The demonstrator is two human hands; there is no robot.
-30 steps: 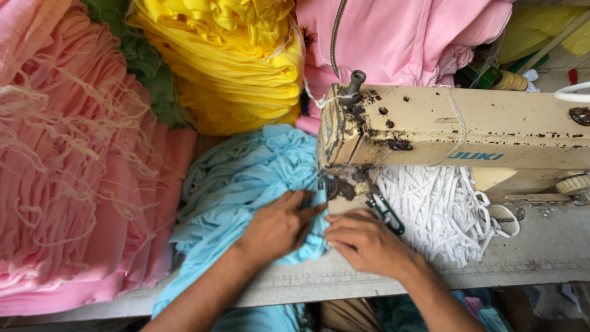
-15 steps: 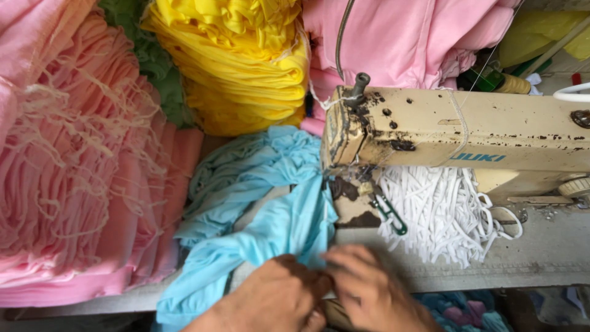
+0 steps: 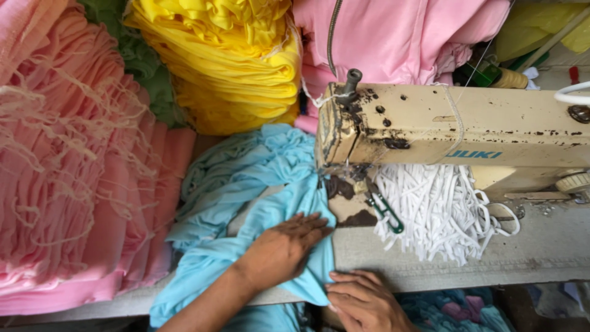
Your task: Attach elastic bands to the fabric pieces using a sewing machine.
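Head view: my left hand [image 3: 284, 251] lies flat, fingers spread, pressing the light blue fabric [image 3: 246, 203] onto the desk [image 3: 541, 246], fingertips just short of the sewing machine [image 3: 455, 135]. Just right of it and nearer me, my right hand [image 3: 362, 301] pinches that fabric's hanging edge at the desk's rim. White cords [image 3: 439, 209] lie beyond it.

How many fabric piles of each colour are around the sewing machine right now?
Pink fabric piles: 2, left and top
Yellow fabric pile: 1
Green fabric pile: 1
Light blue fabric: 1, under the left hand
Total: 5
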